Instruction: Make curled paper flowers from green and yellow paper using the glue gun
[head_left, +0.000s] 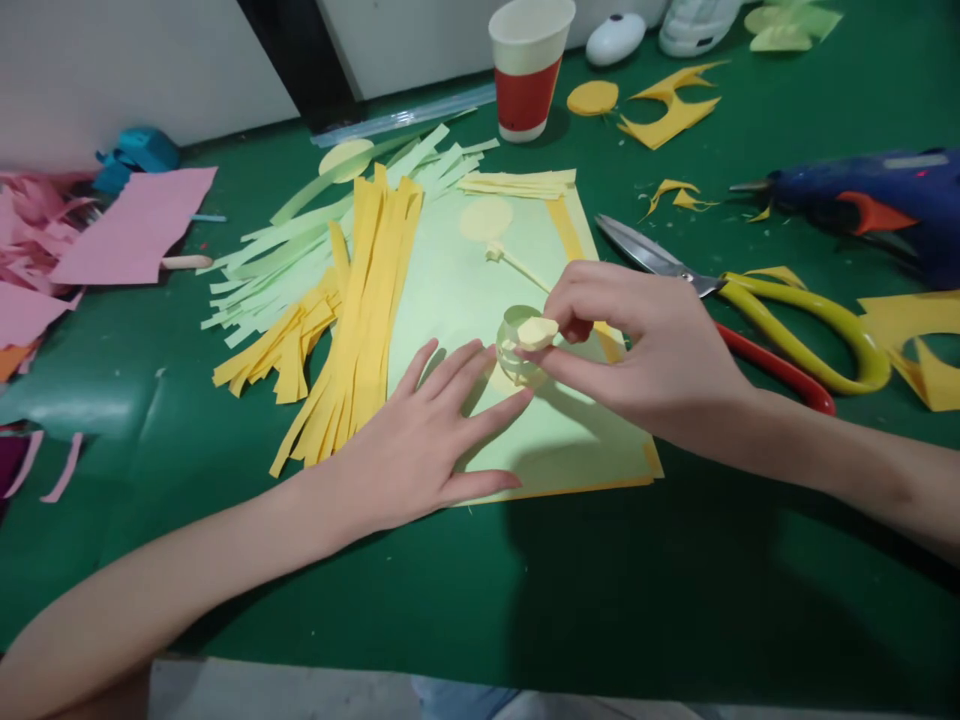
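Note:
My left hand [424, 435] lies flat with fingers spread on a pale green paper sheet [577, 435]. Its fingertips reach the edge of a small pale paper ring [504, 352] standing on the sheet. Between the thumb and fingers of my right hand [649, 340] is a small pale yellow paper piece [538, 332], held at the ring's upper side. A thin pale stick [525, 268] with a paper-wrapped tip lies just beyond, close to a pale yellow paper disc [486, 218]. Yellow paper strips [367, 310] lie beside my left hand.
Scissors [795, 320] and a blue glue gun [847, 195] lie at the right. A red-and-white paper cup [529, 85] stands at the back. Green fringed strips [277, 265] and pink paper [139, 230] lie leftward. Yellow offcuts [664, 120] are scattered on the green table [420, 590].

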